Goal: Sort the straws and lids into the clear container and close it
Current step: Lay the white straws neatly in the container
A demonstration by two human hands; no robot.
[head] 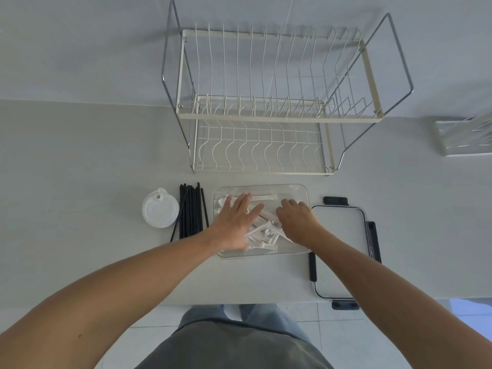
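A two-tier wire dish rack (266, 102) is standing at the back of the pale counter (80, 182), and just in front of it the clear container (303, 190) is sitting open, holding a loose heap of white wrapped straws (262, 231). Its clip-lock lid (338, 249) is lying flat just beside it on the right, touching or nearly touching its edge. Both hands are reaching into the container: the left hand (237, 222) is lying spread, fingers straight, flat over the white straws, while the right hand (295, 217) is resting knuckles-up on them with fingers curled down; whether it is pinching one I cannot tell. The step looks to be settling the white straws. Next, the bundle of black straws (191, 211) and the stack of white cup lids (160, 209), waiting left of the container, are calling for a grasp and transfer before closing.
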